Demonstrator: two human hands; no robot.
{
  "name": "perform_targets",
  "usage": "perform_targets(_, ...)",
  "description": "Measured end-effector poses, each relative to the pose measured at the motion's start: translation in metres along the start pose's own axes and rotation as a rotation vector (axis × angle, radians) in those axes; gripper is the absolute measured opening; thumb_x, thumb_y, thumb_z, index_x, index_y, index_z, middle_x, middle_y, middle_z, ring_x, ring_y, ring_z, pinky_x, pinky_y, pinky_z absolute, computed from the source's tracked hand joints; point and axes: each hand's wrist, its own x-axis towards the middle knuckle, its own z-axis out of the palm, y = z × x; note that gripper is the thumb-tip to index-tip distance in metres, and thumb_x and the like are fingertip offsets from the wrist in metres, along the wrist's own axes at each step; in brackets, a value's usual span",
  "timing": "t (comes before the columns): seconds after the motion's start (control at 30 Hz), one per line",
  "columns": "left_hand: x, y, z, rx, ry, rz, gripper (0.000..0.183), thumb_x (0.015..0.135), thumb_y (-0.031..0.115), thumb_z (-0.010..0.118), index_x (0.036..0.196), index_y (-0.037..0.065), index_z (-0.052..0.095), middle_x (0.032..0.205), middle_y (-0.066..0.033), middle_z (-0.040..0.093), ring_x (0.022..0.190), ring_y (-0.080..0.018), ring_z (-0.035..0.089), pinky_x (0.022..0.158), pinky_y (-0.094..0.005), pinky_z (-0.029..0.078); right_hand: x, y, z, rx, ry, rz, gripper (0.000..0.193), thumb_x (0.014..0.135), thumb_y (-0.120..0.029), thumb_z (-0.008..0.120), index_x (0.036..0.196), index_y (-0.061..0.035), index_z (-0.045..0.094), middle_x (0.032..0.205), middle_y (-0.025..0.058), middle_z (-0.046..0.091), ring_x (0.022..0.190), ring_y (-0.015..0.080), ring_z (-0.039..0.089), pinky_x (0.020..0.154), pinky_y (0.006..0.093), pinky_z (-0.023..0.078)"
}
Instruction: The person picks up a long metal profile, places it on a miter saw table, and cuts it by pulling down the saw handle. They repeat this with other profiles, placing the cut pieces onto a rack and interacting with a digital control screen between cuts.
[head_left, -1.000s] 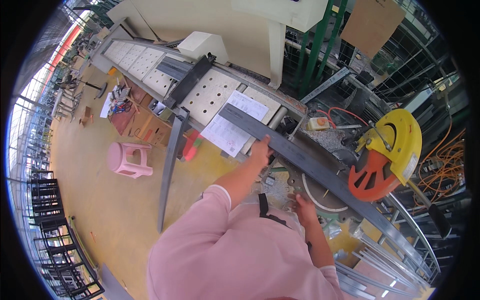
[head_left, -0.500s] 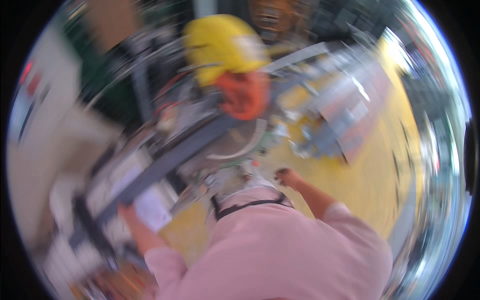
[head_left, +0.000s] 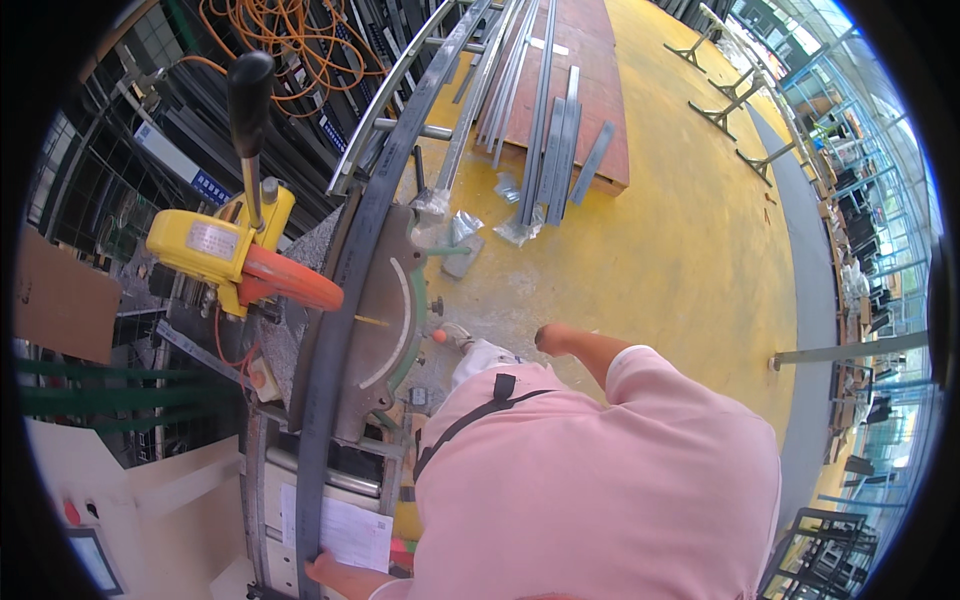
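A long dark grey metal bar (head_left: pixel 330 350) runs across the round table (head_left: pixel 385 310) of a cut-off saw. My left hand (head_left: pixel 320 569) grips the bar's near end from its right edge, some fingers hidden by it. Beside that hand a printed paper sheet (head_left: pixel 350 532) lies partly under the bar. The saw's yellow motor housing (head_left: pixel 195 243), orange blade guard (head_left: pixel 290 278) and raised black handle (head_left: pixel 250 95) are left of the bar. Away from the saw, my right hand (head_left: pixel 546 340) hangs in front of my body over the floor; its fingers cannot be made out.
Beyond the saw, a roller stand (head_left: pixel 420 128) carries the bar's far end. Several metal strips (head_left: pixel 560 150) lie on a reddish board (head_left: pixel 600 110) on the yellow floor. An orange cable (head_left: pixel 300 40) is coiled at the far left. Metal trestles (head_left: pixel 715 115) stand far right.
The view has swung round from a blurred one and is now sharp. The bar runs more nearly straight ahead, and the saw appears farther left. My left hand stays at the bar.
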Motion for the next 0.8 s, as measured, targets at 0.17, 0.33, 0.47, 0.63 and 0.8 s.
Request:
perform_targets(0.17,-0.009,0.016,0.027,-0.573,-0.036,-0.115,0.032,0.078,0.025,0.067,0.094,-0.003,0.069,0.095,-0.0197,0.069,0.089,-0.0342,0.067,0.078,-0.0439,0.055,-0.004,-0.003,0.002,0.195,0.033,0.005,0.036,0.078,-0.026,0.057,0.108,-0.0097,0.07,0.107,0.0163,0.068,0.097,0.033,0.065,0.085,0.0413,0.051)
perform_targets(0.33,-0.046,0.094,0.028,-2.001,-0.244,-1.066,0.031,0.094,0.018,0.052,0.113,-0.005,0.058,0.114,-0.0223,0.062,0.105,-0.0339,0.061,0.087,-0.0458,0.052,0.021,-0.013,-0.012,0.184,-0.028,-0.015,0.038,0.077,-0.025,0.058,0.109,-0.0087,0.069,0.109,0.0162,0.068,0.1,0.0331,0.064,0.087,0.0405,0.05)
perform_targets(0.47,-0.116,0.249,-0.002,-1.942,-0.415,-1.319,0.034,0.096,0.024,0.053,0.117,-0.004,0.054,0.116,-0.0206,0.06,0.105,-0.0339,0.059,0.093,-0.0469,0.05,0.022,-0.037,-0.065,0.106,0.048,-0.197,0.037,0.078,-0.024,0.058,0.109,-0.0082,0.069,0.109,0.017,0.067,0.103,0.0339,0.063,0.089,0.0402,0.049)
perform_targets(0.63,-0.191,0.406,0.024,-2.124,-0.947,-1.106,0.031,0.095,0.026,0.056,0.112,0.0,0.058,0.107,-0.0143,0.065,0.101,-0.0296,0.062,0.09,-0.0424,0.052,0.035,-0.027,-0.118,0.207,0.144,-0.332,0.038,0.082,-0.025,0.057,0.113,-0.0063,0.066,0.111,0.0182,0.066,0.105,0.0351,0.061,0.092,0.0406,0.047)
perform_targets(0.8,-0.235,0.556,0.047,-1.993,-0.964,-1.117,0.034,0.093,0.027,0.061,0.112,-0.002,0.058,0.107,-0.0161,0.066,0.097,-0.0278,0.064,0.085,-0.0382,0.054,0.054,0.062,-0.153,0.315,0.12,-0.369,0.039,0.085,-0.03,0.056,0.116,-0.0068,0.063,0.112,0.0181,0.065,0.106,0.0351,0.061,0.093,0.0407,0.046)
